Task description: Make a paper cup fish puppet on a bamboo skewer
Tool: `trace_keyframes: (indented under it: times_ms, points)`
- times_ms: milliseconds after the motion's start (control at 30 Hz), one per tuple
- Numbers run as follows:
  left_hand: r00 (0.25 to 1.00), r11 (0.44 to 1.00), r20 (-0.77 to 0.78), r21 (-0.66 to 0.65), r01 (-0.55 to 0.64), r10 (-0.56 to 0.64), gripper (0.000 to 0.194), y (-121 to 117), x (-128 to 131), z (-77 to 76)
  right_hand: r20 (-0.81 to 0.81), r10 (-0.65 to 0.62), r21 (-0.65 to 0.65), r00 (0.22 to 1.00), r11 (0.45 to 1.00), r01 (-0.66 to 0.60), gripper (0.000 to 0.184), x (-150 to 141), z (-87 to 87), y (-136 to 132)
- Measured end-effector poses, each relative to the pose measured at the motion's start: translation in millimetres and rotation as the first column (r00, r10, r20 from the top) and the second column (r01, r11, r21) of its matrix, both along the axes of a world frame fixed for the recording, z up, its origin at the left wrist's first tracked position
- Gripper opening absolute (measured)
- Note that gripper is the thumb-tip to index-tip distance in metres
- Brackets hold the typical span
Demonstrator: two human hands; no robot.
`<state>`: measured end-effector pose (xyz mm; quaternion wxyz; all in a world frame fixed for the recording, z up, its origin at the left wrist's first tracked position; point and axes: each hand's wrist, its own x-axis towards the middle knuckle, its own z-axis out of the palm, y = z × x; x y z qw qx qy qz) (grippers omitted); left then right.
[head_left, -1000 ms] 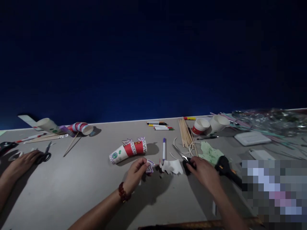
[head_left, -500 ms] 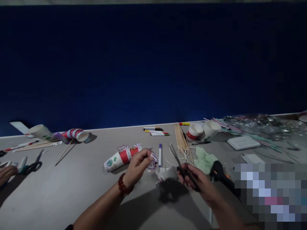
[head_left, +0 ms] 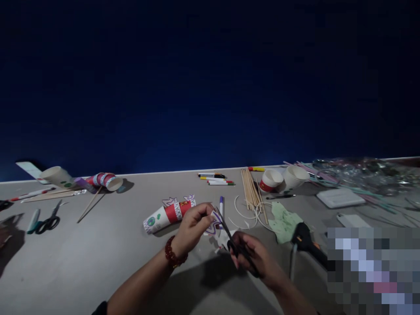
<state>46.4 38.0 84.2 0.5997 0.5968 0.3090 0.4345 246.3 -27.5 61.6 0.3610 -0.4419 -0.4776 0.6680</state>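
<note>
Pinched in the fingers of my left hand (head_left: 193,229) is a small paper cutout (head_left: 214,223) with purple marker lines. My right hand (head_left: 251,253) is closed round the handles of dark scissors (head_left: 241,249), whose blades reach up to the right edge of the cutout. Just left of my left hand lies a decorated paper cup figure (head_left: 170,213), red and white with a green eye and purple-edged paper pieces. Beneath the scissors are white paper scraps (head_left: 224,239). A purple-capped marker (head_left: 221,203) lies behind the cutout, partly covered.
Wooden sticks (head_left: 251,188), white cord (head_left: 241,218) and paper cups (head_left: 295,176) are at the back right. A black glue gun (head_left: 303,238) and crumpled green paper (head_left: 284,221) sit right of my right hand. At left lie other scissors (head_left: 49,222) and another person's hand (head_left: 5,236).
My right hand has moved left with the scissors, bringing the blades to the paper cutout. The other person's hand at the left has drawn back from the teal-handled tool.
</note>
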Motion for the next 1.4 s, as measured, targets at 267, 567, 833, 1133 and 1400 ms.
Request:
trace_keyframes:
  times_ms: [267,567,833,1133,1400]
  points:
    - [1.000,1.000,-0.004,0.006,-0.014,0.014,0.030,-0.2,0.9,-2.0,0.013,-0.003,0.017,1.000,1.000,0.003,0.058,2.9,-16.9,2.2]
    - [1.000,1.000,-0.003,0.000,-0.022,0.022,0.032,-0.7,1.6,-1.8,0.041,-0.014,-0.025,0.999,1.000,0.015,0.063,1.2,-9.3,1.6]
    - [0.999,0.999,-0.030,-0.048,-0.021,0.019,0.033,-1.0,0.2,-4.4,0.061,-0.006,-0.005,0.998,1.000,0.006,0.063,2.2,-10.6,-0.4]
    - [1.000,0.997,0.011,-0.083,0.003,-0.002,0.034,-0.9,0.4,-5.2,0.070,0.020,0.024,0.997,0.999,-0.022,0.065,9.0,-13.9,1.0]
    - [0.999,0.994,0.010,-0.101,0.036,-0.035,0.034,-0.2,-0.6,-0.4,0.128,0.039,0.049,0.991,0.998,-0.046,0.065,11.4,-7.2,1.5]
